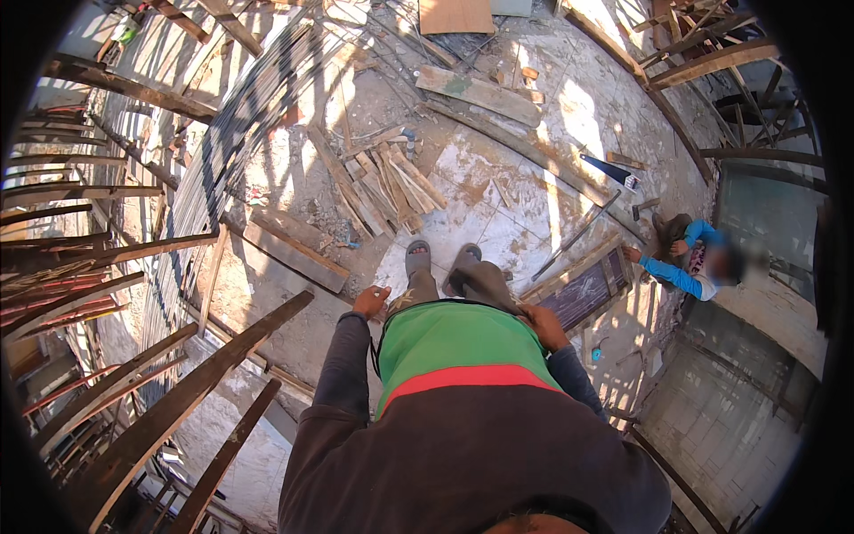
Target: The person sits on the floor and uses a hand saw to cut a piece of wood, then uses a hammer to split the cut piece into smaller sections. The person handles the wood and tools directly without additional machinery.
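My left hand (372, 302) hangs beside my left thigh, fingers loosely curled, with nothing visible in it. My right hand (543, 326) rests against the hip of my brown trousers (487, 283); its fingertips are hidden at the cloth. Both my feet stand in grey sandals (418, 259) on a dusty floor. In front of them lies a pile of short wooden strips (391, 185). A longer wooden plank (296, 256) lies to the left of my feet, and a framed dark panel (583, 298) is on the right.
At right a person in blue sleeves (672, 274) crouches, one hand at the panel's frame. A handsaw (610, 169) and a hammer (645, 208) lie nearby. Long boards (480, 95) lie ahead. Bundled metal strips (233, 133) and upright wooden beams (191, 392) fill the left.
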`<state>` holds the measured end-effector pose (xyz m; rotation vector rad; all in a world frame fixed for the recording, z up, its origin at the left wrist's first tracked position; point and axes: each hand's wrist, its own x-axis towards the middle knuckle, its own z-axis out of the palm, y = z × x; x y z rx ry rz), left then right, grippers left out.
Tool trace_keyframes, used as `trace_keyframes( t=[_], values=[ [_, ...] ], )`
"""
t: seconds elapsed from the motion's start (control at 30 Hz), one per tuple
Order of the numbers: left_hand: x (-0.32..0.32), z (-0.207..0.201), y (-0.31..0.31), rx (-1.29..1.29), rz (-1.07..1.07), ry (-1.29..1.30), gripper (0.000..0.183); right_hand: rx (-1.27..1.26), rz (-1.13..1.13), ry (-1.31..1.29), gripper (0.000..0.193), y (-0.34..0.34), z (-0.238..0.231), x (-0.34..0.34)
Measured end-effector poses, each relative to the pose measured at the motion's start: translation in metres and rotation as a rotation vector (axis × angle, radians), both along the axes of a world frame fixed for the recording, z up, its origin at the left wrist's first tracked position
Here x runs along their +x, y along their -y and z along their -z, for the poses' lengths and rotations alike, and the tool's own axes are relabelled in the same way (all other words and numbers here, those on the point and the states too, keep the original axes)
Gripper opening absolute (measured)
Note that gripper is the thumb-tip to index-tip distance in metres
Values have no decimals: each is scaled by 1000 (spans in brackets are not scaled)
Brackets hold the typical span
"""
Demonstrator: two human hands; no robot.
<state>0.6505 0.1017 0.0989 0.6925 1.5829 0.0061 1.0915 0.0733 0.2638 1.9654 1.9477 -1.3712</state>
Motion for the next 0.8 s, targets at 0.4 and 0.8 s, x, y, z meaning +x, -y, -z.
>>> trace_keyframes(
  t=[0.4,0.8],
  values=[
    [111,51,-43,319,599,29,53,-47,-73,103,35,-67,-9,83],
    [313,-159,-151,362,309,57,28,-235,-223,26,35,-197,38,271]
  ],
)
